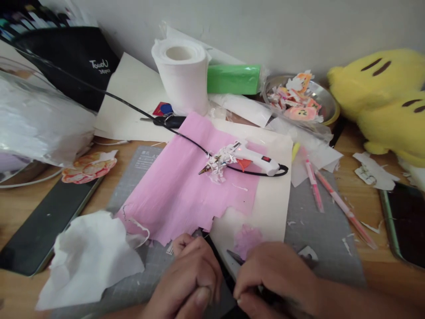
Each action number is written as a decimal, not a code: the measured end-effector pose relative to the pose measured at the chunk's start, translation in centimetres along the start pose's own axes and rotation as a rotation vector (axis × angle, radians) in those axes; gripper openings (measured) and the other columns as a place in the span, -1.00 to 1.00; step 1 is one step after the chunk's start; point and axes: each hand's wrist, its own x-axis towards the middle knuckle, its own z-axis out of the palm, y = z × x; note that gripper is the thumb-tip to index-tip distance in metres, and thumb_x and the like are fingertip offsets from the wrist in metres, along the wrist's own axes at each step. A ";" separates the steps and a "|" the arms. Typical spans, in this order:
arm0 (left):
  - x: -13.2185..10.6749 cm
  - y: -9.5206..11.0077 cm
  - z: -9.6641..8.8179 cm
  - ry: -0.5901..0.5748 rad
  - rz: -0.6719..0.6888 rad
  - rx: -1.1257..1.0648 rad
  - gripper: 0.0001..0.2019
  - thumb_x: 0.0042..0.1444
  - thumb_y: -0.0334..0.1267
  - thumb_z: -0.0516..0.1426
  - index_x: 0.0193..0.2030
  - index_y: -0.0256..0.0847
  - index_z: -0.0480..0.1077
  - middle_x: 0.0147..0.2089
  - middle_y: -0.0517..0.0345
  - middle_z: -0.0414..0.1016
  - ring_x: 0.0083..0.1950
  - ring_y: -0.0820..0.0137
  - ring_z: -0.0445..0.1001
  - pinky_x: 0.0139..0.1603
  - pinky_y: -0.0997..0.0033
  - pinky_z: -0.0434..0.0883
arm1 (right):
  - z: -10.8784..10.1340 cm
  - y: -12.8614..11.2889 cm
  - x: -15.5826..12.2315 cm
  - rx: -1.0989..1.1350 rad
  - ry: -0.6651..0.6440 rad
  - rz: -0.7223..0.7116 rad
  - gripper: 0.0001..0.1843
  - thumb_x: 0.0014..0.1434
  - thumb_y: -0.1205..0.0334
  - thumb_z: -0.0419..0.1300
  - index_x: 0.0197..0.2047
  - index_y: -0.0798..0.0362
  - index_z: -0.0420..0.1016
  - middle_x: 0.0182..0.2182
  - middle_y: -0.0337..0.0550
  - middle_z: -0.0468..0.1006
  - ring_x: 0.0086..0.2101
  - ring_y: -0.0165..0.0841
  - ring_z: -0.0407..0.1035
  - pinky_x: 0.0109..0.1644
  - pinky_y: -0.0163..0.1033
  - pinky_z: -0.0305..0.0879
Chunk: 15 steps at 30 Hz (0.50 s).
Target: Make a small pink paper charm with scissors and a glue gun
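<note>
My left hand (191,277) is closed, fingers curled, at the bottom middle. My right hand (277,274) is also closed, thumb against the fingers; what either holds is hidden. A pointed metal tip (235,256) shows beside the right fingers, and a dark strip runs between the hands. Just beyond the right hand is a small ruffled pink paper piece (248,238) on a cream sheet (272,204). Pink crepe paper (186,186) lies ahead of both hands. On it rests a white hot glue gun (255,161), its nozzle end covered in paper scraps.
A grey cutting mat (327,230) lies underneath. Crumpled white paper (93,254) and a phone (46,226) are left; another phone (407,221) and pink pens (345,208) are right. Behind stand a tissue roll (182,79), a metal bowl (327,99) of scraps and yellow plush toys (381,84).
</note>
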 end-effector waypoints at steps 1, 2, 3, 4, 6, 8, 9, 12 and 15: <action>0.0 -0.1 0.0 -0.063 0.013 -0.018 -0.69 0.32 -0.13 -0.16 -0.42 -0.14 0.18 -0.50 0.20 0.33 -0.39 0.38 0.33 -0.28 0.31 0.25 | -0.7 -0.1 0.3 -0.044 0.016 -0.048 -0.79 0.23 0.20 0.04 -0.41 0.04 0.37 -0.62 -0.33 0.42 -0.57 -0.52 0.29 -0.46 -0.43 0.18; 0.0 -0.1 -0.1 -0.083 0.020 -0.025 -0.69 0.32 -0.14 -0.16 -0.42 -0.15 0.17 -0.49 0.21 0.33 -0.39 0.39 0.32 -0.30 0.33 0.24 | -1.5 -0.2 0.5 -0.131 -0.011 -0.002 -0.82 0.21 0.16 0.09 -0.40 0.03 0.37 -0.59 -0.32 0.43 -0.53 -0.48 0.31 -0.43 -0.39 0.20; 0.1 -0.1 -0.2 -0.098 0.013 -0.014 -0.69 0.32 -0.13 -0.16 -0.42 -0.15 0.17 -0.50 0.21 0.32 -0.39 0.39 0.32 -0.29 0.33 0.23 | -2.3 -0.2 0.6 -0.240 -0.079 0.112 -0.86 0.16 0.14 0.15 -0.36 0.02 0.39 -0.52 -0.28 0.46 -0.46 -0.42 0.35 -0.39 -0.36 0.22; 0.1 -0.1 -0.3 -0.121 0.030 0.008 -0.68 0.33 -0.13 -0.16 -0.43 -0.15 0.17 -0.51 0.22 0.32 -0.39 0.40 0.31 -0.27 0.32 0.22 | -2.9 -0.2 0.7 -0.331 -0.139 0.250 -0.85 0.12 0.12 0.21 -0.31 0.01 0.41 -0.44 -0.25 0.50 -0.38 -0.36 0.37 -0.34 -0.31 0.25; 0.3 0.0 -0.4 -0.142 0.062 0.071 -0.67 0.33 -0.14 -0.17 -0.44 -0.15 0.16 -0.53 0.23 0.32 -0.39 0.39 0.32 -0.24 0.30 0.19 | -3.7 0.1 0.6 -0.436 -0.227 0.410 -0.74 0.02 0.07 0.30 -0.25 0.01 0.42 -0.32 -0.19 0.50 -0.27 -0.25 0.38 -0.24 -0.20 0.29; 0.4 0.1 -0.4 -0.170 0.076 0.116 -0.69 0.32 -0.17 -0.15 -0.44 -0.15 0.17 -0.53 0.23 0.33 -0.40 0.39 0.32 -0.24 0.30 0.18 | -3.7 0.6 0.3 -0.483 -0.310 0.498 -0.71 -0.03 0.14 0.34 -0.23 0.01 0.43 -0.25 -0.16 0.48 -0.22 -0.19 0.37 -0.19 -0.12 0.29; 0.4 0.1 -0.3 -0.180 0.068 0.121 -0.71 0.32 -0.19 -0.13 -0.43 -0.15 0.18 -0.52 0.22 0.35 -0.39 0.39 0.33 -0.24 0.31 0.17 | -3.5 0.9 0.2 -0.496 -0.332 0.513 -0.72 -0.03 0.21 0.34 -0.23 0.02 0.43 -0.23 -0.15 0.47 -0.21 -0.18 0.36 -0.18 -0.09 0.29; 0.1 -0.1 0.0 -0.167 0.019 0.102 -0.85 0.25 -0.30 -0.03 -0.37 -0.15 0.19 -0.43 0.22 0.41 -0.37 0.41 0.36 -0.24 0.36 0.17 | -2.6 1.4 -0.2 -0.481 -0.319 0.515 -0.81 0.02 0.34 0.25 -0.24 0.02 0.41 -0.22 -0.15 0.44 -0.21 -0.20 0.35 -0.18 -0.09 0.28; 0.0 -0.5 0.3 -0.100 -0.016 0.128 -0.90 0.16 -0.44 0.03 -0.29 -0.14 0.23 -0.37 0.23 0.42 -0.33 0.43 0.38 -0.19 0.38 0.16 | -2.2 1.2 -0.3 -0.392 -0.241 0.533 -0.91 0.06 0.32 0.21 -0.32 0.02 0.37 -0.29 -0.19 0.44 -0.26 -0.27 0.35 -0.23 -0.19 0.27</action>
